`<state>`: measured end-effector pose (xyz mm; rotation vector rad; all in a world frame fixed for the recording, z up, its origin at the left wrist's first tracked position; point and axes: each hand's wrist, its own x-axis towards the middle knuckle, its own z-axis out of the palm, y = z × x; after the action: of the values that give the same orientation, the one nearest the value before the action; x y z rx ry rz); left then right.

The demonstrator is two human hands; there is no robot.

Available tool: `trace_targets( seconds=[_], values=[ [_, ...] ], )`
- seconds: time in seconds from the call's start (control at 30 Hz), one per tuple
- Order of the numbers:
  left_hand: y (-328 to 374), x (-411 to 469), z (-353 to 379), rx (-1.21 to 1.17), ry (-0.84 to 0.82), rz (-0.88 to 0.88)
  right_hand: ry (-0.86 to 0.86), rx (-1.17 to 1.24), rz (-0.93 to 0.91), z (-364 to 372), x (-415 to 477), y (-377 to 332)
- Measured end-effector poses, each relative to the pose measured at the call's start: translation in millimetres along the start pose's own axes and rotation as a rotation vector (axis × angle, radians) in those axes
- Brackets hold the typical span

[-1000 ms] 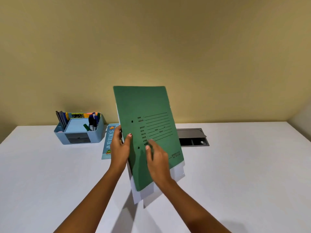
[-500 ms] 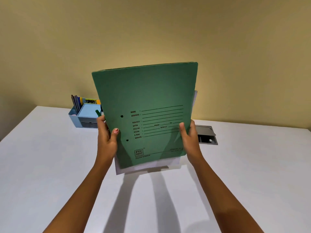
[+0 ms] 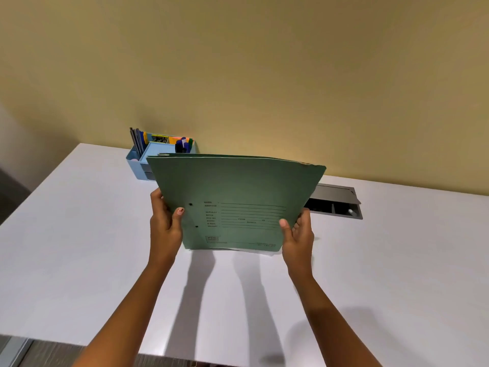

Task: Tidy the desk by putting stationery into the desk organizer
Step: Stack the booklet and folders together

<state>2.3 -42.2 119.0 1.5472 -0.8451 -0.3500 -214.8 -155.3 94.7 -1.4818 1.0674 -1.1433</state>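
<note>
Both hands grip green folder (image 3: 232,200): left hand (image 3: 165,229) on one side edge, right hand (image 3: 297,234) on other. Folder up off desk (image 3: 66,247), just in front of blue organizer (image 3: 133,162). Step: carrying folder. Next, probably: find spot near organizer, lower gently.

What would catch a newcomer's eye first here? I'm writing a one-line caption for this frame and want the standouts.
The green folder dominates the middle, held up off the white desk by the left hand and right hand at its side edges. Behind its upper left corner, by the wall, sits the blue desk organizer, filled with pens and colourful stationery. To the right, an open grey cable hatch is set into the desk.
</note>
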Motion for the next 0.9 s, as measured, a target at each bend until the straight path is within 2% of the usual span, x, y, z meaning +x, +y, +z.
trace_targets(
  seconds=[0.3,0.5,0.9],
  values=[
    [9.8,-6.2,4.5,-0.083,0.027,-0.032,0.009,0.005,0.092,12.9,-18.6,0.9],
    [12.8,-5.6,8.4,-0.138,0.1,-0.017,0.049,0.05,0.05,10.9,-12.8,-5.6],
    [16.0,-12.0,12.4,-0.165,0.085,-0.044,0.079,-0.012,0.063,8.7,-18.3,3.0]
  ],
)
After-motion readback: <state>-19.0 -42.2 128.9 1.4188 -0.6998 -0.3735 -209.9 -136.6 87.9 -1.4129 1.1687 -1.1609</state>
